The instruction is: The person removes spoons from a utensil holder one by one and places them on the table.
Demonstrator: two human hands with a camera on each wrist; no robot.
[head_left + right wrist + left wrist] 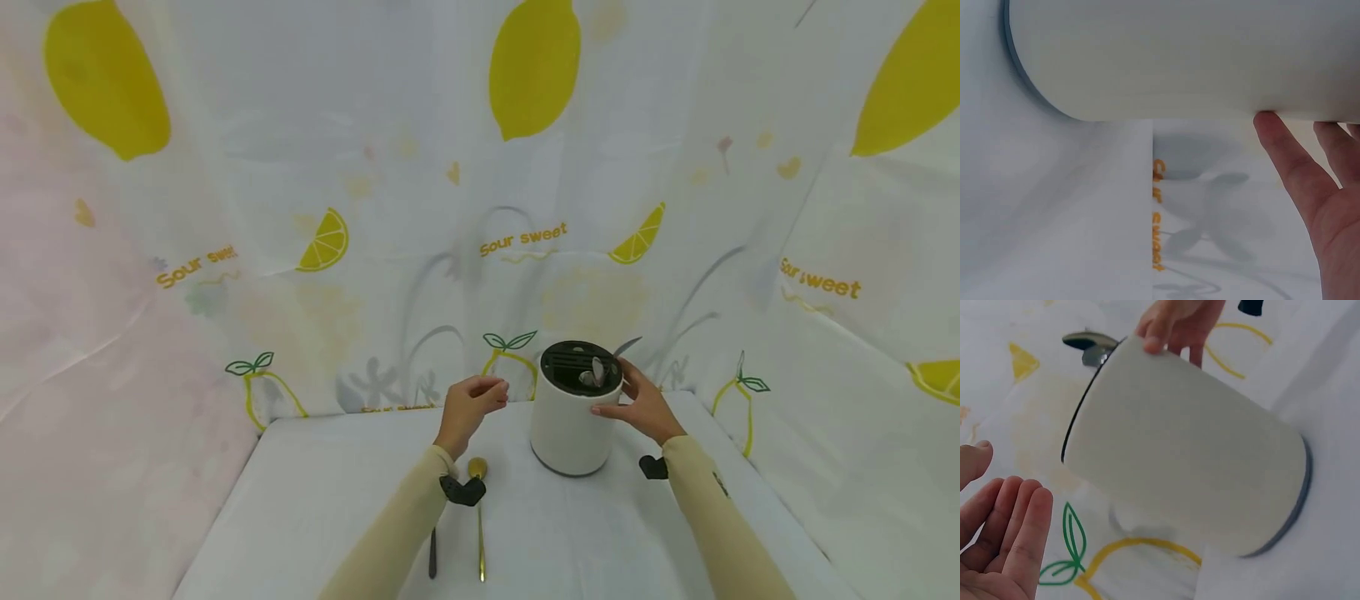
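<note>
A white utensil holder (573,429) with a black slotted top (570,367) stands upright on the table. Shiny metal utensil heads (596,372) poke out of its slots, and one grey tip (627,345) leans out on the right; their exact kinds are hard to tell. My right hand (643,408) holds the holder by its upper right side, thumb at the front and fingers farther round, as the right wrist view also shows fingertips (1266,119) against the wall. To the left of the holder, my left hand (471,408) hovers apart from it, fingers loosely bent and nothing in them.
Below my left hand lies a gold spoon (481,533), its bowl toward the back. Beside it a dark utensil handle (432,557) shows, the rest hidden by my left forearm. Lemon-printed cloth (420,292) hangs behind and along both sides of the white table (300,500).
</note>
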